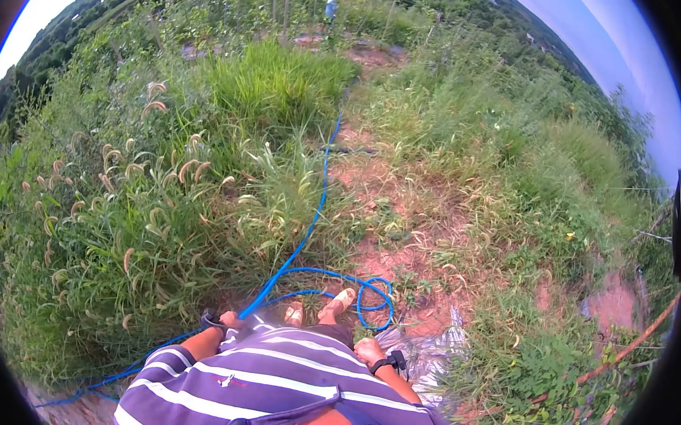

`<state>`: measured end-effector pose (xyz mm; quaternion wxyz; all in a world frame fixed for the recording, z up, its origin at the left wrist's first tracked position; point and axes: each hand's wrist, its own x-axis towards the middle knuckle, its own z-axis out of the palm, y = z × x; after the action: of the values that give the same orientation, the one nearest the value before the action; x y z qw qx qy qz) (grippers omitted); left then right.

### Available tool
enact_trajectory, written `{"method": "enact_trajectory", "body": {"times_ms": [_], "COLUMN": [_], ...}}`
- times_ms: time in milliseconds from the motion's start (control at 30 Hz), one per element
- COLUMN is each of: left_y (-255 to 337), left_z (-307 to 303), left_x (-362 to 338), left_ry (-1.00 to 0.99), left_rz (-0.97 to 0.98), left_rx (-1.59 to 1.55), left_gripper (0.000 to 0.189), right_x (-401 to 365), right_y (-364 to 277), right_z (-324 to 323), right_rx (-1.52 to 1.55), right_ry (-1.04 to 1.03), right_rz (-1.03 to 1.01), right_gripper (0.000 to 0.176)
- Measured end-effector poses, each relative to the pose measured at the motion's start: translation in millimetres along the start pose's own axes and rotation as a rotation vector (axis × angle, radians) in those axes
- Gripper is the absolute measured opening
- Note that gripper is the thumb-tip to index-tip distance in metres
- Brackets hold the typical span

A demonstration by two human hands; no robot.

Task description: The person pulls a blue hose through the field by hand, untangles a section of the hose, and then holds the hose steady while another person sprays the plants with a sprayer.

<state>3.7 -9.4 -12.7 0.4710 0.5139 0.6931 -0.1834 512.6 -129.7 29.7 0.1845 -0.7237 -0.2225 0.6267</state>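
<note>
A blue hose (306, 238) comes down the path and ends its visible straight run at my left hand (231, 320), whose fingers are wrapped round it beside my striped shirt. Another part of the hose lies in a loose loop (391, 298) on the soil in front of my feet. My right hand (366, 351) hangs low at my right side, its fingers curled in. Whether anything is inside that hand is hidden. Each wrist wears a dark band. Silvery plastic sheeting (433, 356) lies on the ground next to my right hand.
Tall grass with seed heads (112, 170) crowds the left side. Bare reddish soil (373, 183) forms a path ahead, crossed by a dark pipe (351, 150). A person in light blue (332, 8) stands far up the slope. A leaning brown stick (630, 347) is at the right.
</note>
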Motion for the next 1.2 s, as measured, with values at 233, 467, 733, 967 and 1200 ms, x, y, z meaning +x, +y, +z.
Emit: {"method": "enact_trajectory", "body": {"times_ms": [233,467,733,967,1200], "left_y": [-22.4,-81.4,-26.9,-15.4,-45.9], "left_z": [4.8,29.8,14.9,8.3,24.5], "left_x": [35.0,88.2,26.5,22.0,60.5], "left_ry": [-0.008,-0.019,0.034,0.019,0.035], "left_rz": [0.106,0.52,0.127,0.134,0.098], "left_rx": [0.011,0.284,0.049,0.088,0.044], "left_gripper": [0.049,0.031,0.048,0.053,0.051], "right_x": [7.6,-4.5,-13.8,26.3,26.0], "right_y": [14.1,-2.9,-11.3,33.0,26.7], "right_z": [2.4,3.2,4.2,-5.3,-7.5], "right_rx": [-0.072,-0.16,-0.256,-0.344,-0.528], "right_ry": [0.028,0.037,0.062,-0.008,-0.058], "right_rz": [-0.033,0.009,-0.056,-0.354,-0.376], "right_gripper": [0.008,0.015,0.014,0.011,0.013]}}
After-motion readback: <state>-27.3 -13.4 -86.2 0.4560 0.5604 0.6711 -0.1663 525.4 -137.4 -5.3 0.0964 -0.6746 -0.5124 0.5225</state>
